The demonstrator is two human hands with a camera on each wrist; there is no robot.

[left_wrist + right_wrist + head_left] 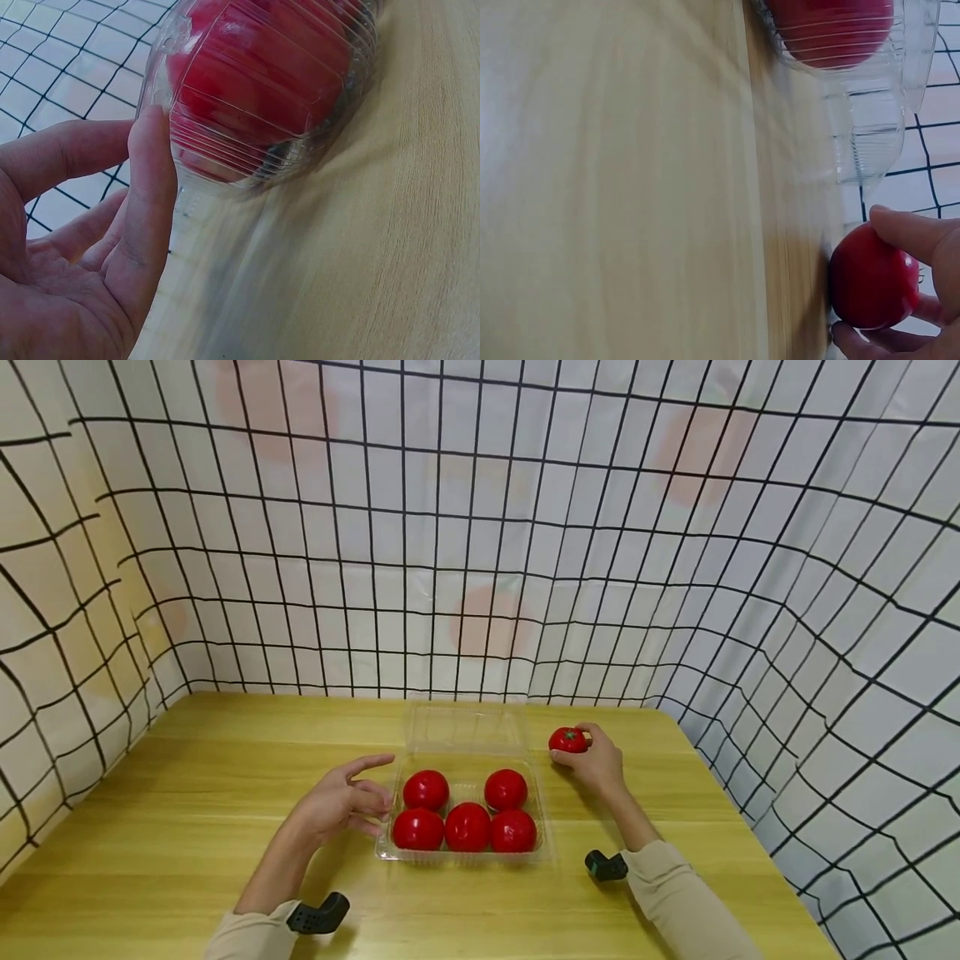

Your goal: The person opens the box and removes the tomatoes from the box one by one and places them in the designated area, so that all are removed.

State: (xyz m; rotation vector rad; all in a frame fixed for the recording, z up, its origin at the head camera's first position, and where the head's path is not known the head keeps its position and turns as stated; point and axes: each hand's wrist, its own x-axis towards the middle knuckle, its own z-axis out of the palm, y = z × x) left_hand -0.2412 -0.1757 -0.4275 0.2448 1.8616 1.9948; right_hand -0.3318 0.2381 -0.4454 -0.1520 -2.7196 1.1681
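A clear plastic clamshell box stands on the table with its lid folded back, and several red tomatoes lie in it in two rows. My left hand is at the box's left side. In the left wrist view its fingertips are right at the ribbed wall and rim, the fingers mostly extended. Right of the lid, my right hand grips a single tomato with a green calyx on top. In the right wrist view, thumb and fingers lie round that tomato, close to the tabletop.
The wooden table is bounded at the back and both sides by white cloth with a black grid. A black device sits at each wrist, one by the left sleeve and one by the right.
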